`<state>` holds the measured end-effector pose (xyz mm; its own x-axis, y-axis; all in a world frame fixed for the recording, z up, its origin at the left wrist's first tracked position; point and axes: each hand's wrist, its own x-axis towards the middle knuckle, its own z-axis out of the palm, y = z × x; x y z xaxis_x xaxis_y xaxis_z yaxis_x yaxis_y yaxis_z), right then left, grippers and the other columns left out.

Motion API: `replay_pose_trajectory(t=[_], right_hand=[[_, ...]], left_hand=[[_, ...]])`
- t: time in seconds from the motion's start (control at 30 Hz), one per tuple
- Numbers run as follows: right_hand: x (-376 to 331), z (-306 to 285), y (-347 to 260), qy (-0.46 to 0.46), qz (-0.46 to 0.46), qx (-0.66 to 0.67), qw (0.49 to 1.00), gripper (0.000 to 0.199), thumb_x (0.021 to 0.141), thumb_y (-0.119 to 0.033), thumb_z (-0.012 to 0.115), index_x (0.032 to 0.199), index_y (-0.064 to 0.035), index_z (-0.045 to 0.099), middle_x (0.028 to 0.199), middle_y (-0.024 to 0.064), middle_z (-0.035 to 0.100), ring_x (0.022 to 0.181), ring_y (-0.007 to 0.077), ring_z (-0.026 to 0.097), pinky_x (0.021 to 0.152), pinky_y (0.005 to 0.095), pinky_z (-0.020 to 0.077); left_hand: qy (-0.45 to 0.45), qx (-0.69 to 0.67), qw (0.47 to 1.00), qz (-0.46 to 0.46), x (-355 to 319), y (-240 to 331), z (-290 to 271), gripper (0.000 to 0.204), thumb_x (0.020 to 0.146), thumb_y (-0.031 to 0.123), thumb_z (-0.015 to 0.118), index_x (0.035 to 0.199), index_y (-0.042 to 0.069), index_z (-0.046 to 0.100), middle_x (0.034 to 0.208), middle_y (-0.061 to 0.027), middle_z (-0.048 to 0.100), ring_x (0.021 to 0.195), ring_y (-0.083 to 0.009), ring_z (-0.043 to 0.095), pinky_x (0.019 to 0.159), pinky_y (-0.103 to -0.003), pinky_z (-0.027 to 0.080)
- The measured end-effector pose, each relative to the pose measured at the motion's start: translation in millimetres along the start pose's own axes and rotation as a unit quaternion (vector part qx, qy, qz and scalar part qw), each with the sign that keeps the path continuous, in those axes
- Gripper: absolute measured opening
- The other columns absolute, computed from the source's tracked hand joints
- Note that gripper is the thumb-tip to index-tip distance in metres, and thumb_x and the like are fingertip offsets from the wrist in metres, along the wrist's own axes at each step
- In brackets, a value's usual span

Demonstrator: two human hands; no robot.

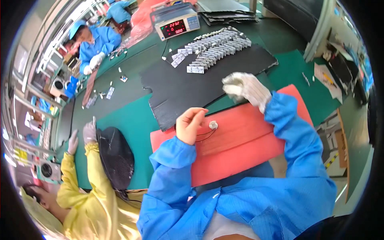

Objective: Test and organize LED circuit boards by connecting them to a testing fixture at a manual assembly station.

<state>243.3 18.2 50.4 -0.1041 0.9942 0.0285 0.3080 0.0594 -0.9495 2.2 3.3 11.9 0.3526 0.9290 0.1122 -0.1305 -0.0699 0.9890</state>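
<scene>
White round wired component (213,125) is being supported by the red foam pad (240,149), just right of the bare left hand (190,125); the soft pad is presumably being used as a cushion. The left hand is being held with its fingers curled in, and whether the component's thin dark lead is being gripped cannot be told. Above the pad's far edge, the gloved right hand (248,91) is being held with its fingers bent toward the thumb; whether anything is being pinched cannot be made out. Beyond both hands, pale flat modules (212,56) are being carried in overlapping rows by a black sheet (174,94) on the desk (138,66), probably for compact, orderly spacing. Their finer detail is being lost to distance.
</scene>
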Motion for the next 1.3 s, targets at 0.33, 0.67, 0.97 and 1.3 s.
replay_pose_trajectory(t=[0.33,0.67,0.97,1.3], right_hand=[[116.9,45.8,24.7,0.208,-0.228,-0.504,0.806,0.055,0.075,-0.051,0.062,0.109,-0.0079,0.060,0.103,0.0140,0.061,0.096,0.0297,0.058,0.088,0.0393,0.0432],[66.1,40.6,28.7,0.177,-0.285,-0.485,0.807,0.045,0.071,-0.046,0.067,0.100,-0.0117,0.064,0.099,0.0095,0.063,0.094,0.0271,0.058,0.082,0.0361,0.0470],[53.1,23.3,33.0,0.098,-0.301,-0.446,0.837,0.056,0.068,-0.042,0.072,0.112,-0.0129,0.056,0.102,0.0101,0.062,0.096,0.0275,0.058,0.082,0.0351,0.0484],[28.6,29.5,9.6,-0.050,-0.200,0.239,0.949,0.047,0.091,-0.039,0.049,0.122,-0.0033,0.050,0.103,0.0139,0.060,0.087,0.0180,0.059,0.077,0.0286,0.0501]], left_hand=[[-0.043,0.260,0.948,0.179,-11.6,0.4,11.3,0.009,0.084,0.003,0.060,0.092,0.000,0.064,0.073,-0.0057,0.063,0.067,-0.0094,0.060,0.059,-0.021,0.046],[-0.101,0.340,0.897,0.263,-4.8,-8.4,0.0,0.011,0.080,0.003,0.061,0.091,0.001,0.064,0.082,-0.0117,0.064,0.071,-0.0215,0.065,0.059,-0.029,0.052],[-0.108,0.355,0.895,0.249,-8.9,-9.3,7.7,0.010,0.079,0.007,0.063,0.088,0.004,0.064,0.077,-0.0124,0.062,0.069,-0.0262,0.062,0.060,-0.032,0.050],[0.073,0.338,0.904,0.250,-6.5,-4.3,1.3,0.016,0.080,0.001,0.061,0.096,0.002,0.063,0.078,-0.0093,0.059,0.069,-0.0176,0.059,0.060,-0.026,0.047]])
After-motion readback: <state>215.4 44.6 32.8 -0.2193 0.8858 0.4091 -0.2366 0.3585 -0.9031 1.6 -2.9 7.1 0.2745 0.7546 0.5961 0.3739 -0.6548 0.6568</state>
